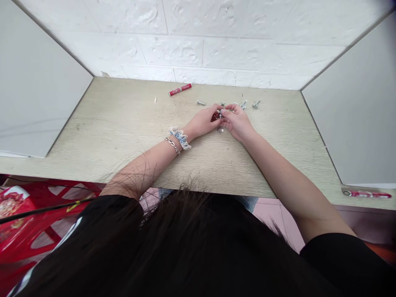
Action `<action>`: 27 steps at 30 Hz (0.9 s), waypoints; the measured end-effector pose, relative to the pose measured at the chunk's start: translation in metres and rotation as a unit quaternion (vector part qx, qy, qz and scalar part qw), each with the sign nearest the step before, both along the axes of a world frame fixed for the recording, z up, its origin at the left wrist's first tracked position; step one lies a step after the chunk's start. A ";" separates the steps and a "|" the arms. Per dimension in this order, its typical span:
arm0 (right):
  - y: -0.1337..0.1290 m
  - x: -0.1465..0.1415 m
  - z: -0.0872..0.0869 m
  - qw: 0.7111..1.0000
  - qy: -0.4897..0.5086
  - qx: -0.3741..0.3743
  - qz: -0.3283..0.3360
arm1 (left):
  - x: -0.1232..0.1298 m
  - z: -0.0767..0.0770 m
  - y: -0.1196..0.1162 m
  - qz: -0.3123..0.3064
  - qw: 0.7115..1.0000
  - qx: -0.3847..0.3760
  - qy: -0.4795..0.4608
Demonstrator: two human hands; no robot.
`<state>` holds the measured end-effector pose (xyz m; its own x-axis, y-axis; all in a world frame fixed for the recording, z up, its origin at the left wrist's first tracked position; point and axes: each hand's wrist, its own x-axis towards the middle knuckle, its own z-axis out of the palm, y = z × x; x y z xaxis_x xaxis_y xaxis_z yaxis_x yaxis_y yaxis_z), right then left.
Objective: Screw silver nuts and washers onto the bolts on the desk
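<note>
Between the fingers of the left hand and the right hand, over the wooden tabletop, a small silvery bolt is held. It is pinched from both sides, with much of it covered by the fingertips; how the hold is shared between the two hands cannot be told. Just beside the fingers, toward the near edge, a round metal disc is seen. Past the knuckles, a metal piece is partly hidden by the fingers, and its exact kind cannot be made out. Near the right hand, on its far side, a cluster of metal fasteners is found, and a little farther right a single bolt with a wide round end is set apart. Beyond the left hand, another bolt is laid on its side. The left wrist is circled by a blue and white scrunchie and, higher up the arm, by a chain bracelet. Farther out, toward the wall, a red tube with a silvery band is placed at a slant, with a pale scrap to its left. By the near right edge, a second red tube is seen below a grey panel.
</note>
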<state>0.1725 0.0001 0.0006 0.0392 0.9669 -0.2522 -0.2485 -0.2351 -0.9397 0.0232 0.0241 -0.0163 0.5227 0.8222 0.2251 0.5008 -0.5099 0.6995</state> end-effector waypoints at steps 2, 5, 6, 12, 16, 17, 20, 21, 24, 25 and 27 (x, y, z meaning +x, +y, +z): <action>0.000 0.001 -0.002 1.000 -0.002 0.008 0.004 | 0.000 -0.002 0.001 0.000 1.000 0.000 -0.005; 0.002 0.004 -0.007 0.999 -0.005 0.026 0.019 | 0.000 -0.003 0.003 -0.003 1.000 -0.001 -0.014; 0.003 0.005 -0.009 0.999 -0.006 0.032 0.025 | 0.000 -0.003 0.003 -0.003 1.000 -0.002 -0.016; 0.006 0.008 -0.016 0.998 -0.010 0.057 0.038 | 0.000 0.002 0.000 0.007 1.000 -0.007 -0.008; 0.005 0.007 -0.015 0.998 -0.009 0.057 0.029 | 0.001 0.001 0.000 0.009 1.000 -0.011 -0.015; 0.005 0.006 -0.015 0.998 -0.010 0.058 0.029 | 0.001 0.000 0.001 0.008 1.000 -0.011 -0.020; 0.005 0.007 -0.016 0.997 -0.016 0.064 0.035 | 0.000 -0.002 0.002 0.003 0.999 -0.010 -0.033; 0.005 0.007 -0.017 0.997 -0.018 0.066 0.036 | 0.000 -0.003 0.003 0.002 0.999 -0.008 -0.035; 0.005 0.007 -0.018 0.997 -0.019 0.067 0.035 | 0.000 -0.003 0.003 0.001 1.000 0.001 -0.030; 0.005 0.007 -0.017 0.997 -0.018 0.066 0.033 | 0.000 -0.002 0.002 0.002 1.000 0.004 -0.028; 0.005 0.007 -0.016 0.997 -0.015 0.063 0.030 | 0.000 -0.001 0.002 0.003 1.000 0.011 -0.023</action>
